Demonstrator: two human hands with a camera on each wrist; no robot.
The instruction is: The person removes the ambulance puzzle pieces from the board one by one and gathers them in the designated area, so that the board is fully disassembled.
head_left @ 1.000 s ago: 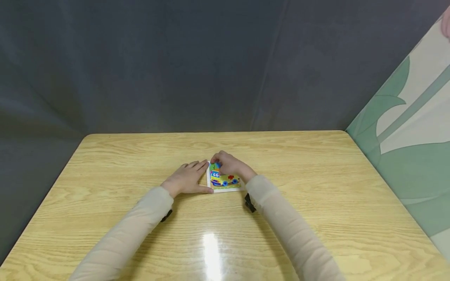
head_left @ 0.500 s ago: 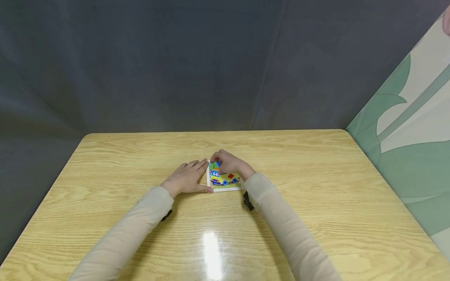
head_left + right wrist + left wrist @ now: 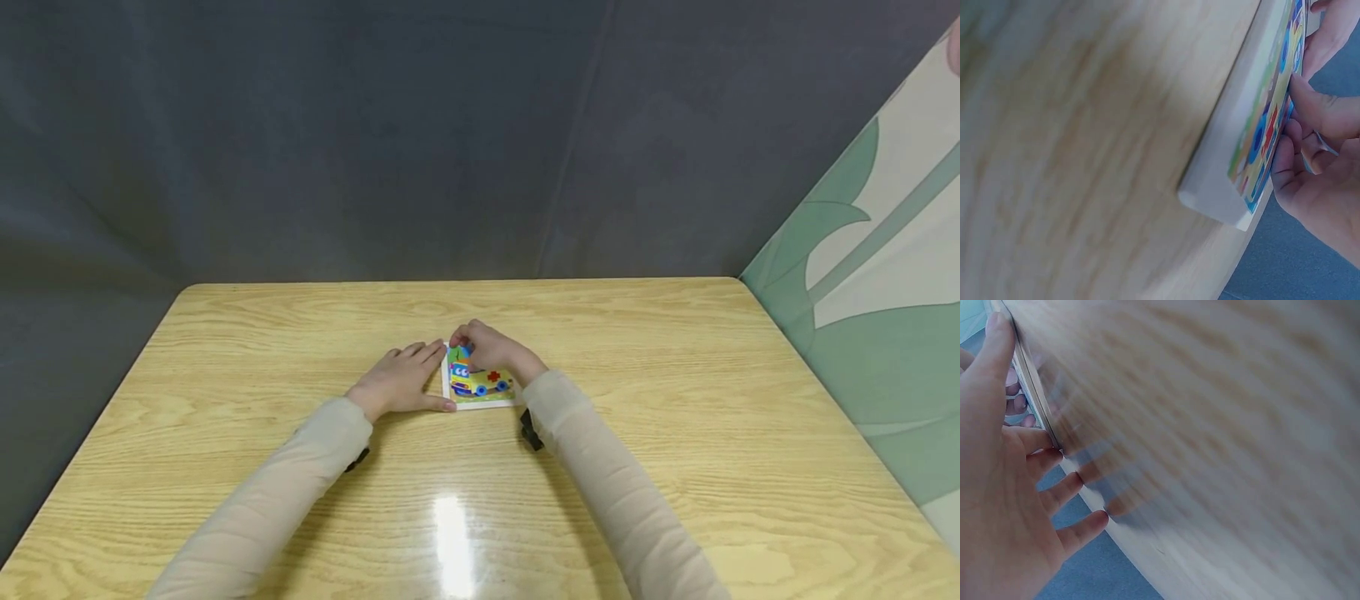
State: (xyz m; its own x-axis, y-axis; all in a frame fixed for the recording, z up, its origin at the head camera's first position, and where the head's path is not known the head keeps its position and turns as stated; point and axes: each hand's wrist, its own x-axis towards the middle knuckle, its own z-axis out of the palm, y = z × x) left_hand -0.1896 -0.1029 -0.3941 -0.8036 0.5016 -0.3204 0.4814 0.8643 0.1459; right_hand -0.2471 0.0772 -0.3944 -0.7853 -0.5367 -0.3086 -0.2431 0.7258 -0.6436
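Observation:
A small square picture board [image 3: 483,406] with a white raised frame lies flat on the table in the head view. Its bright picture of an ambulance [image 3: 480,382] shows a face, blue wheels and a red cross. My left hand [image 3: 405,382] lies with fingers spread at the board's left side, its thumb and fingertips touching the frame; the left wrist view shows these fingers nearly straight [image 3: 1082,531]. Over the upper part of the picture is my right hand [image 3: 491,348], fingers bent, thumb tip [image 3: 1300,87] on the picture. Whether it pinches anything is hidden.
The wooden table [image 3: 675,400] reaches out on all sides of the board. A dark curtain [image 3: 375,150] hangs behind its far edge, and a leaf-patterned panel [image 3: 885,333] stands at the right. Light reflects off the tabletop near the front.

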